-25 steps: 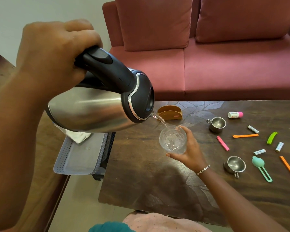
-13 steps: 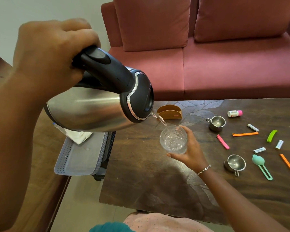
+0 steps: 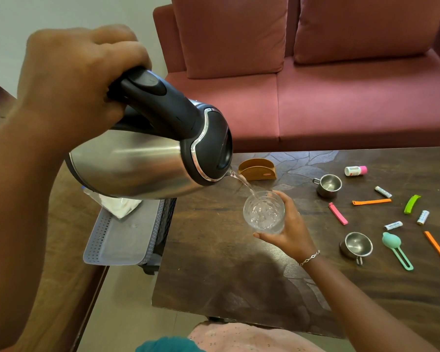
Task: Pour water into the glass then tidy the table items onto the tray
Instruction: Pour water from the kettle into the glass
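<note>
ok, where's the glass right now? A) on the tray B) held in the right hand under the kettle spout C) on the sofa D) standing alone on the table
B: the right hand wraps the glass, and a thin stream from the kettle, tilted by the left hand, runs into it.

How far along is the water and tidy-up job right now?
Nothing is finished yet. In hand: the left hand tips the kettle, and water streams into the glass held by the right hand. Left: the cups, clips and tubes lie on the table, none on the tray.
</note>
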`<state>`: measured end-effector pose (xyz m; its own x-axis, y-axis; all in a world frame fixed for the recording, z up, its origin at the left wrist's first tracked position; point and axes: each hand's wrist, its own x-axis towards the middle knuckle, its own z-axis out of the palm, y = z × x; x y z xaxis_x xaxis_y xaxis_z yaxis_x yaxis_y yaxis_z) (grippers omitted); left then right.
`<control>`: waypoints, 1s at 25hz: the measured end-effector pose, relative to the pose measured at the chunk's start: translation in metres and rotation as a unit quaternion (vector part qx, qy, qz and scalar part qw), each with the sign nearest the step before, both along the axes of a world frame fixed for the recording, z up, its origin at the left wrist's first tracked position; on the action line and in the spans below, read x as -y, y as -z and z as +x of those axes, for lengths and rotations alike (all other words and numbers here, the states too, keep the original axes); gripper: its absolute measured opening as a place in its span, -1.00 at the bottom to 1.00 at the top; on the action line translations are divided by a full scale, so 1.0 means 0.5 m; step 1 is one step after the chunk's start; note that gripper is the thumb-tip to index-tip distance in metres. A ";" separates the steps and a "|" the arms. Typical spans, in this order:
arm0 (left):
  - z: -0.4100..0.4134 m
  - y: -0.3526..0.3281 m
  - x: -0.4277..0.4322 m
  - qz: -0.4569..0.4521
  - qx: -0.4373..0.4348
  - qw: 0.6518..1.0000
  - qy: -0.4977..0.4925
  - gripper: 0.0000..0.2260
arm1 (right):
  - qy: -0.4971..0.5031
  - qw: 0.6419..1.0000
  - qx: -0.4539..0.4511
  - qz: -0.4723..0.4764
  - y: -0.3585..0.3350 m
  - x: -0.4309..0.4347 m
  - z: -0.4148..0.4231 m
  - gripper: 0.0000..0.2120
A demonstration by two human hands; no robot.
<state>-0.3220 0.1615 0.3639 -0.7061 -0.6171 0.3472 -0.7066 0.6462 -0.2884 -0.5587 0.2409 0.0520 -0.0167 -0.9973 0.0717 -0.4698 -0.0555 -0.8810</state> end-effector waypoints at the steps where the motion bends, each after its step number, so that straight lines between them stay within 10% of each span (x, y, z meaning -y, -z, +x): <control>1: 0.001 0.000 0.001 0.000 0.003 1.000 0.001 -0.59 | 0.000 1.000 -0.001 0.000 0.000 -0.001 0.001 -0.07; 25: 0.019 -0.007 0.022 0.003 0.039 0.999 0.032 -0.73 | -0.005 1.000 0.005 0.009 -0.006 0.001 0.010 -0.08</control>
<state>-0.3127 0.1504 0.3673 -0.7692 -0.5713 0.2864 -0.6390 0.6917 -0.3365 -0.5535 0.2403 0.0552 -0.0068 -0.9986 0.0527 -0.4599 -0.0437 -0.8869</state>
